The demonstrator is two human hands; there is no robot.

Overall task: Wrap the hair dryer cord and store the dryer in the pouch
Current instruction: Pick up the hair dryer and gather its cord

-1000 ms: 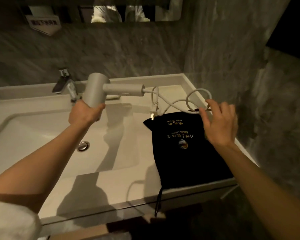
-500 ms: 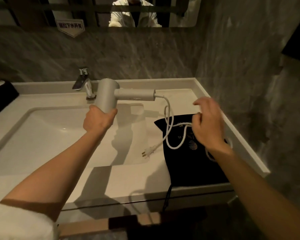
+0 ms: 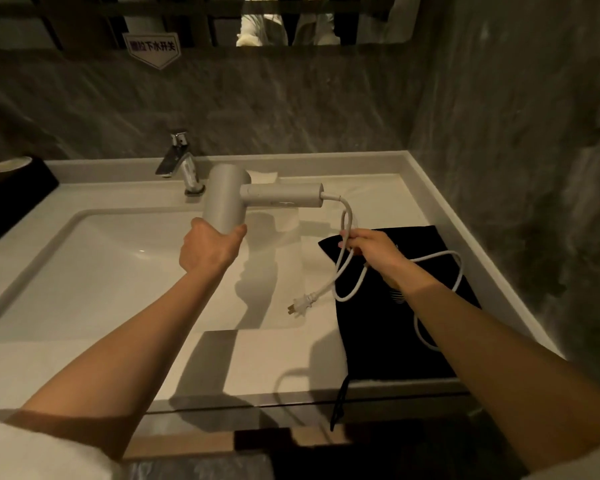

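Observation:
My left hand [image 3: 210, 247] grips the barrel of a grey hair dryer [image 3: 227, 202] over the sink, its handle pointing right. A white cord [image 3: 347, 216] drops from the handle's end into my right hand [image 3: 373, 247], which pinches it just below the handle. Below that hand the cord hangs in loose loops over the black pouch [image 3: 378, 327], which lies flat on the counter's right side. The plug [image 3: 300, 304] dangles at the pouch's left edge, above the basin's right end.
A white basin [image 3: 83, 271] fills the counter's left, with a chrome faucet [image 3: 182, 164] behind it. A black tray with a cup [image 3: 11, 164] sits at far left. The grey stone wall [image 3: 516, 168] bounds the right. The pouch's drawstring [image 3: 338, 403] hangs over the front edge.
My right hand has moved left and up along the cord and closed on it near the dryer's handle. The plug has swung right toward the pouch. The dryer has held steady.

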